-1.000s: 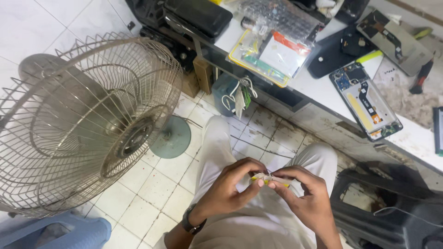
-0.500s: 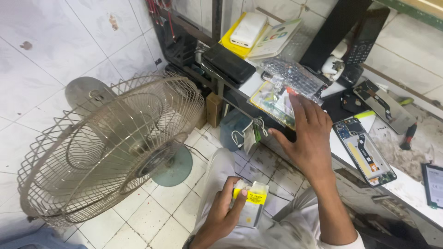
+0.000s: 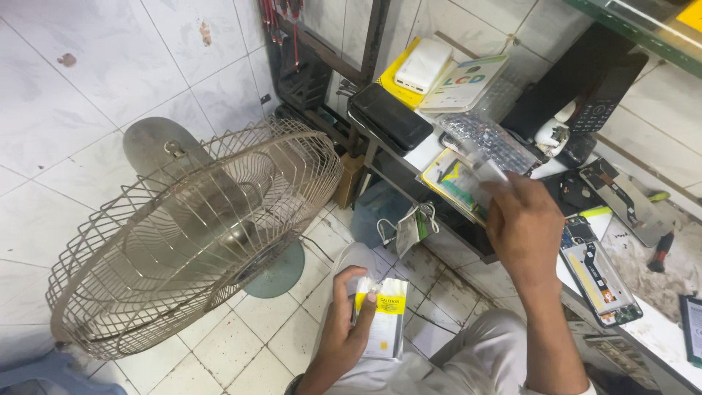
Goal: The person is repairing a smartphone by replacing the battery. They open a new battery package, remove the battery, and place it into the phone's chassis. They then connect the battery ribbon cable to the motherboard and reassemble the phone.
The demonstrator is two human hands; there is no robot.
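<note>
The left hand rests down low over the person's lap. Its fingers are curled shut around a flat white phone battery with a yellow label. The thumb presses on the front and the other fingers sit behind it, so the battery stands up on its short end.

The right hand is stretched out over the messy white workbench. Its fingertips pinch a thin clear plastic sheet that pokes out just above them. The fingers are closed tight on it, but the sheet is blurry, so I cannot tell just what it is.

Just below those fingers lies a yellow and white flat packet. Off to the side of the wrist sits an open phone with its back cover off. A big wire-cage floor fan stands on the tiled floor, well apart from the left hand.

I think the battery could slip, because only one hand holds it and the eyes are on the bench. It might drop on the hard tiles and get dented. The reaching arm could also bump the open phone.
</note>
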